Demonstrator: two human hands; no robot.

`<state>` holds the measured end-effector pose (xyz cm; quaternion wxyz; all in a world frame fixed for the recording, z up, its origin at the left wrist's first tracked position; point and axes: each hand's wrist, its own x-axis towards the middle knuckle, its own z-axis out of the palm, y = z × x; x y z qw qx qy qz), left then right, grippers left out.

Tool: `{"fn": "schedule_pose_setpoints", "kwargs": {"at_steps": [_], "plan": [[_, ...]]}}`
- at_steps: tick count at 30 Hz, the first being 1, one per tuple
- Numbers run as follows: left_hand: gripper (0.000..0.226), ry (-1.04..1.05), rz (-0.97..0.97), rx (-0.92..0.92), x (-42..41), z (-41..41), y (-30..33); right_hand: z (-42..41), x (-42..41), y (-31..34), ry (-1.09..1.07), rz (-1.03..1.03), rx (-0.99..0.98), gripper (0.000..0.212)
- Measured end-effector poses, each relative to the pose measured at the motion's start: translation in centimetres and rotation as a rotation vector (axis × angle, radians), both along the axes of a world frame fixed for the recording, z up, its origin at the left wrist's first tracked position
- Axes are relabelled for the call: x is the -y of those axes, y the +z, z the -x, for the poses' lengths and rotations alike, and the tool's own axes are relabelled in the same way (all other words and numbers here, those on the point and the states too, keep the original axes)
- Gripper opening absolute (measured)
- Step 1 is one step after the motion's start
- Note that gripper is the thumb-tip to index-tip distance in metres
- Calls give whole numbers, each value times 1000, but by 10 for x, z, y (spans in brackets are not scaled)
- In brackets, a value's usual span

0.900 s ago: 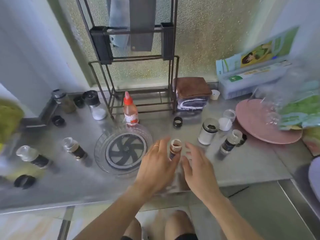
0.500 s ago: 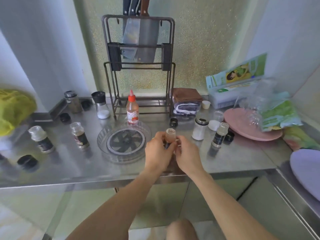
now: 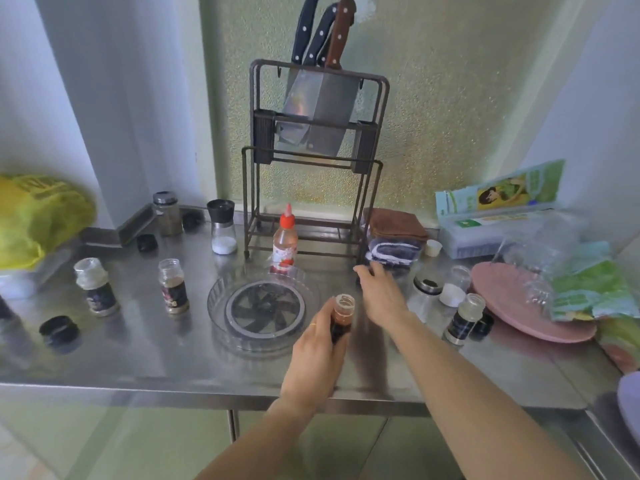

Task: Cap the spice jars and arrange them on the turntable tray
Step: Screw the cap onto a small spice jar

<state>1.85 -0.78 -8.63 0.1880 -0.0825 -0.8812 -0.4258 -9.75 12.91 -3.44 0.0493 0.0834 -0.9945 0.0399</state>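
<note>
My left hand (image 3: 313,355) holds a small uncapped spice jar (image 3: 343,315) of reddish powder upright, just right of the clear turntable tray (image 3: 221,299). My right hand (image 3: 379,292) reaches past the jar with fingers spread over a dark cap that is mostly hidden under them; I cannot tell whether they touch it. Two uncapped jars (image 3: 97,287) (image 3: 173,287) stand left of the tray, and another uncapped jar (image 3: 465,318) stands to the right. Loose black caps (image 3: 59,329) (image 3: 147,242) (image 3: 485,323) lie on the counter.
A knife rack (image 3: 311,150) stands at the back with a red-capped sauce bottle (image 3: 285,240) touching the tray's far rim. A salt grinder (image 3: 223,226), folded cloths (image 3: 394,237), a chrome-topped shaker (image 3: 427,292) and a pink plate (image 3: 512,306) surround the tray.
My right hand has left the jar and moved away and to the right, toward the cap by the cloths. The left hand keeps the jar. The view has tilted upward.
</note>
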Motion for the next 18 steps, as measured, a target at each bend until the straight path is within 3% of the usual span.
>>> {"fn": "schedule_pose_setpoints", "kwargs": {"at_steps": [3, 7, 9, 11, 14, 16, 18], "plan": [[59, 2, 2, 11, -2, 2, -4, 22, 6, -7, 0, -101, 58, 77], [59, -4, -3, 12, -2, 3, -6, 37, 9, -21, 18, -197, 36, 49], [59, -3, 5, 10, -2, 2, -5, 35, 11, -21, -8, -143, -35, 43], [59, -3, 7, 12, -3, 2, -5, 27, 12, -13, -81, 63, -127, 42], [61, -14, 5, 31, -2, 1, -5, 2, 9, 9, -198, 635, -244, 48], [62, -11, -16, 41, -2, -1, -4, -28, 8, 28, -170, 1149, -195, 43], [60, -9, -45, 45, -1, -3, -4, -59, 10, 40, -77, 1458, -95, 34]]}}
